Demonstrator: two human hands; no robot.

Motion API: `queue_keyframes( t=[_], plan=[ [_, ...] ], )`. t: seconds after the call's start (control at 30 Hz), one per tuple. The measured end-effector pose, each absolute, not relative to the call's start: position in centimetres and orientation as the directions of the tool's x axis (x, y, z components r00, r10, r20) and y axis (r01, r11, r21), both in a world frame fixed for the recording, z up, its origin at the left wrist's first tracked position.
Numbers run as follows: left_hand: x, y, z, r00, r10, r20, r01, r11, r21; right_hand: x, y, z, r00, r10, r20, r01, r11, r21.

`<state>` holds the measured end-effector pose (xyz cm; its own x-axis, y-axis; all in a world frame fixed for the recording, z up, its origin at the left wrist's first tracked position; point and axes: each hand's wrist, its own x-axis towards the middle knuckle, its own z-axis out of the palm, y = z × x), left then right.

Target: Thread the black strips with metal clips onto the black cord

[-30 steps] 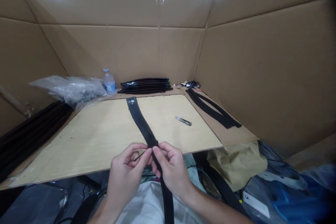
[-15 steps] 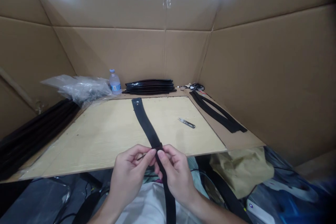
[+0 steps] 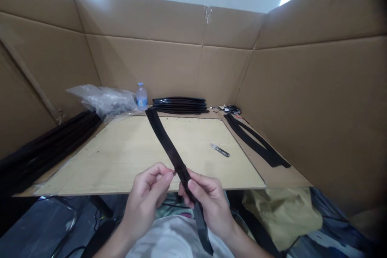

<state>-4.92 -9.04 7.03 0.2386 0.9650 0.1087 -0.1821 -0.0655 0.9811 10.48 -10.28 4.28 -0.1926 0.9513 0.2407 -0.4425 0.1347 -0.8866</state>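
A long black strap point(image 3: 165, 139) runs from my lap up over the wooden board point(image 3: 121, 157), its far end raised near the back. My right hand point(image 3: 207, 201) is closed round the strap just in front of the board's near edge, thumb on top. My left hand point(image 3: 148, 197) is beside it on the left, thumb and forefinger pinched together right at the strap's edge. What that pinch holds is too small to make out. The strap's lower end point(image 3: 205, 238) hangs down over my white shirt.
Small metal snips point(image 3: 220, 150) lie on the board to the right. At the back stand a water bottle point(image 3: 141, 96), a stack of black straps point(image 3: 180, 105) and a crumpled plastic bag point(image 3: 102, 98). More straps lie at the right point(image 3: 256, 141) and left point(image 3: 45, 149). Cardboard walls point(image 3: 302, 88) enclose the bench.
The strap's far end has lifted off the board and swung left and back. My hands stay together at the same spot on the strap. The view has tilted upward.
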Motion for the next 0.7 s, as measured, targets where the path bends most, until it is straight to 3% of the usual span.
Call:
queue_keyframes(
  t=[0.23, 0.33, 0.47, 0.7],
  plan=[
    [-4.2, -10.2, 7.9, 0.167, 0.983, 0.079, -0.114, -0.061, 0.992, 10.6, -10.9, 4.9, -0.261, 0.933, 0.248, -0.429, 0.118, -0.896],
    [-3.9, -10.6, 8.0, 0.228, 0.974, 0.021, -0.119, 0.006, 0.993, 10.6, -11.1, 5.6, -0.336, 0.92, 0.203, -0.334, 0.085, -0.939],
    [-3.8, -10.8, 8.1, 0.336, 0.942, 0.003, -0.204, 0.07, 0.976, 11.0, -11.4, 5.4, -0.299, 0.943, 0.144, -0.257, 0.066, -0.964],
    [-3.9, -10.2, 8.0, 0.471, 0.881, -0.047, -0.337, 0.229, 0.913, 10.9, -12.4, 4.8, -0.346, 0.937, 0.052, -0.3, -0.058, -0.952]
  ],
)
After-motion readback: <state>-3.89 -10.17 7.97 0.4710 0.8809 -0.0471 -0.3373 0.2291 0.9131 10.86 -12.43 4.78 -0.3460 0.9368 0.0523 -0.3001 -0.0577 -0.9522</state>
